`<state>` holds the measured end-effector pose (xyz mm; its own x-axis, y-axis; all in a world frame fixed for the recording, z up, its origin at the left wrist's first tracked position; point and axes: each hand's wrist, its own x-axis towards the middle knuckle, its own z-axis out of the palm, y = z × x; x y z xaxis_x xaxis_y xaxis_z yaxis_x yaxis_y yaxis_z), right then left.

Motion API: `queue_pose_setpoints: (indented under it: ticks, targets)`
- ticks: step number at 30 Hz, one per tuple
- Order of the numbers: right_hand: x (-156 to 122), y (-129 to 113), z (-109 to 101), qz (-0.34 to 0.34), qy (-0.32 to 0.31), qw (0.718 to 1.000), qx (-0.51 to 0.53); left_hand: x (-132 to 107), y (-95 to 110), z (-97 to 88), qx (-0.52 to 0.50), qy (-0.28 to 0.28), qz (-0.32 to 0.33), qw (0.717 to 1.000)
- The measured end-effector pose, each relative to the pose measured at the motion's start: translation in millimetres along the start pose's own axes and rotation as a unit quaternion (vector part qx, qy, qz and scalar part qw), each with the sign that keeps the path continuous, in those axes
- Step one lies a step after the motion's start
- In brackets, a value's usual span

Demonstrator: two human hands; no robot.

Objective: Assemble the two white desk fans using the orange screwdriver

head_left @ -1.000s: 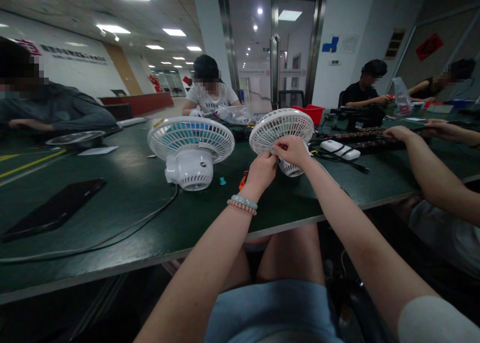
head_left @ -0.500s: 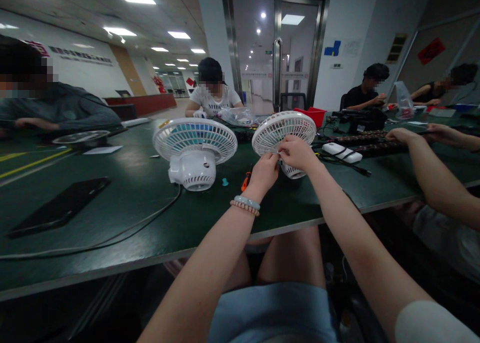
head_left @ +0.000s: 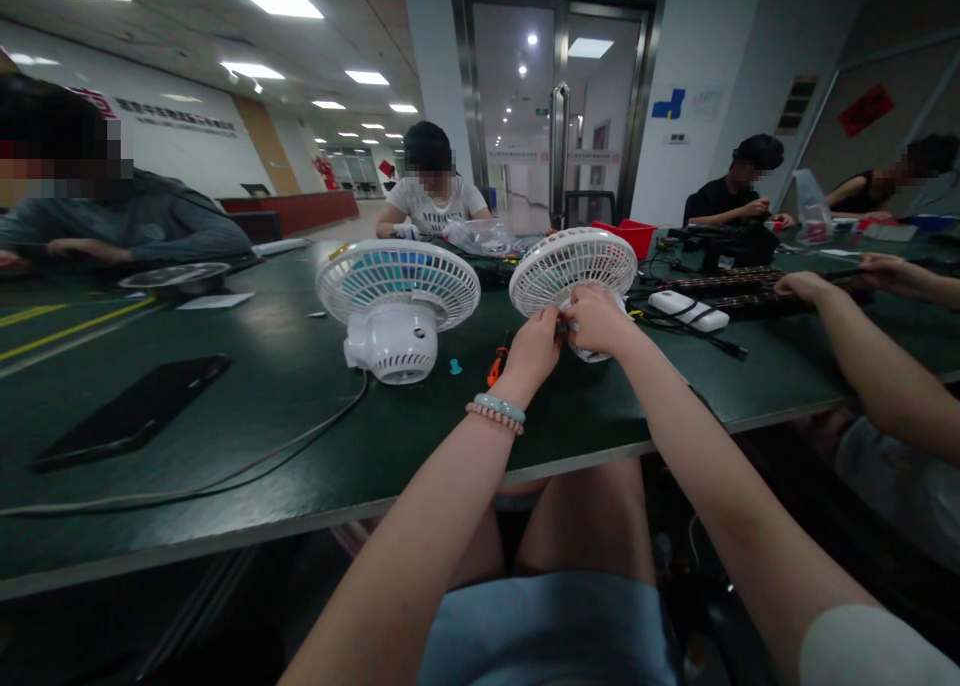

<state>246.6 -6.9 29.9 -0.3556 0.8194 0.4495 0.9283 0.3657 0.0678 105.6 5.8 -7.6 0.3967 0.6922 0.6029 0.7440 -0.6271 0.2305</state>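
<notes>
Two white fans with round grilles lie on the green table, their motor housings toward me. At the right fan [head_left: 541, 271], my left hand [head_left: 538, 346] and my right hand [head_left: 598, 318] meet by the housing, fingertips pinched close together. What lies between the fingers is too small and hidden to make out. My right hand covers much of that housing. The left fan [head_left: 394, 341], with blue blades behind its grille, stands untouched with its cord trailing left. Between the fans are an orange-handled tool [head_left: 495, 368] and a small teal plastic piece [head_left: 455, 366].
A black phone-like slab [head_left: 135, 411] lies at the left. To the right are a white block with black cord [head_left: 688, 311] and a co-worker's arms [head_left: 847, 316]. Behind stands a red bin [head_left: 636, 236]. Other people sit around the table.
My right hand has shifted slightly lower against the right fan's housing, its fingers still close to my left hand's. The whole view has moved a little; both fans stay in place.
</notes>
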Motion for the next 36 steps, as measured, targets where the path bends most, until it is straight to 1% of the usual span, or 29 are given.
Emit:
queue_pose_setpoints:
  ticks: [6,9,11,14,17,19,22,26,30,36]
  targets:
    - [1.1,-10.5,1.5,0.03,0.013,0.999,-0.027,-0.9,-1.4,1.1,-0.001,0.005,0.01,1.0]
    - [1.9,-12.5,2.9,0.03,0.022,0.999,-0.038,-2.0,-3.8,-1.2,0.009,-0.007,0.009,1.0]
    - [2.3,-12.7,3.7,0.027,0.026,0.998,-0.041,-2.2,-8.0,-4.7,0.038,-0.023,0.002,0.999]
    - [2.6,-12.5,4.2,0.023,0.027,0.998,-0.046,-1.4,-18.0,-12.2,0.111,-0.052,-0.013,0.992]
    - [2.4,-13.1,3.4,0.025,0.019,0.998,-0.053,-0.6,-28.1,-18.3,0.174,-0.096,-0.019,0.98]
    - [2.1,-14.0,2.2,0.025,0.016,0.998,-0.057,-0.4,-32.3,-19.6,0.193,-0.128,-0.025,0.972]
    - [1.5,-15.4,0.4,0.027,0.011,0.998,-0.062,-0.8,-33.7,-18.1,0.19,-0.156,-0.023,0.969]
    - [1.3,-15.8,0.1,0.03,0.003,0.997,-0.064,-1.1,-31.4,-15.6,0.173,-0.185,-0.004,0.967]
    - [1.8,-15.4,2.3,0.024,0.013,0.998,-0.061,-1.1,-31.3,-15.3,0.185,-0.198,0.0,0.963]
    - [2.0,-16.6,2.0,0.026,0.005,0.998,-0.063,-1.6,-33.4,-14.1,0.183,-0.207,-0.013,0.961]
